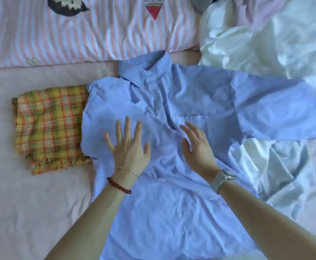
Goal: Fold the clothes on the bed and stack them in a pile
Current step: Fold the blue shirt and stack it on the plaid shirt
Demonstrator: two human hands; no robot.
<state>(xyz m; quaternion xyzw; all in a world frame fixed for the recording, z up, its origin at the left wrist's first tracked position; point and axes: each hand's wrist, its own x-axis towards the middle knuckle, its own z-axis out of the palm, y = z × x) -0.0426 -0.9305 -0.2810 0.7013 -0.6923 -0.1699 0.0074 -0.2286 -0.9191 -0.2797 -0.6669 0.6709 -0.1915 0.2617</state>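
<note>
Left hand (130, 147): flat, palm down, fingers straight and spread wide, pressing on the blue shirt (172, 147) left of its button line. Holds nothing. A thin chain and a red bead bracelet (118, 185) on that wrist.

Right hand (197, 147): also on the shirt, just below the chest pocket (189, 121). Fingers straight and close together, hand tilted onto its outer edge, slightly blurred. No grip on the cloth. A pale watch (221, 180) on that wrist.

Both forearms enter from the bottom edge and lie over the lower shirt.

Shirt: spread front-up on the bed, collar (144, 72) toward the far side, front buttoned. Sleeve on the right (281, 113) stretches out sideways to the frame edge, lying over white cloth. On the left, the sleeve seems folded in over the body; its end I cannot make out. Fabric wrinkled around both hands.

Left of the shirt: a folded plaid cloth (48, 126), yellow, orange and green, frayed fringe along its near edge. The shirt's left edge overlaps its right side.

Right of the shirt: a crumpled heap of white clothes (266, 59), shiny, unfolded, running from the far right corner down past the sleeve to the near right.

Under everything: the pink bed sheet (22, 203), bare at the left and near left.

Far side: a pink-and-white striped quilt (97, 34) with cartoon prints, one a watermelon slice (154, 11).
</note>
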